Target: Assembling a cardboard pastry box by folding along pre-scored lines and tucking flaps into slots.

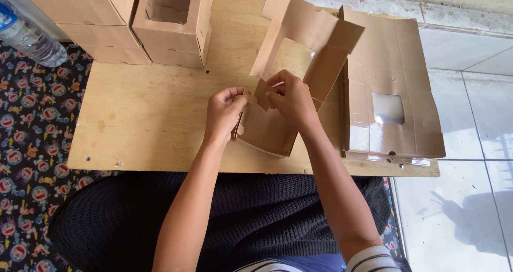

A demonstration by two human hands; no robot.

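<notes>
- Bottle (pixel 29 37), clear plastic, at far left edge, lying across patterned mat (pixel 32 138), off the board.
- Finished boxes (pixel 120 21): stack of brown card cartons at upper left of plywood board (pixel 149 117); the nearest one shows a square window cutout on its face.
- Left hand (pixel 224 111): fingers curled narrow, thumb and forefinger pinching the left edge of the half-folded box (pixel 299 63). Hand sits at the lower left corner of the box, touching it.
- Small flap (pixel 262 94) of the same box stands between the two hands, at their fingertips.
- Right hand (pixel 291 98): fingers bent close together, gripping that flap; hand lies over the box's lower front wall, directly touching it. The box's tall panels rise up and away behind the hand, tilted, window opening visible.
- Box rests on the board, centre-right, just beside the flat blanks.
- Flat blanks (pixel 393 85): pile of unfolded brown cartons at right of the board, top one with a clear film window, overhanging toward the tiled floor (pixel 470 197).
</notes>
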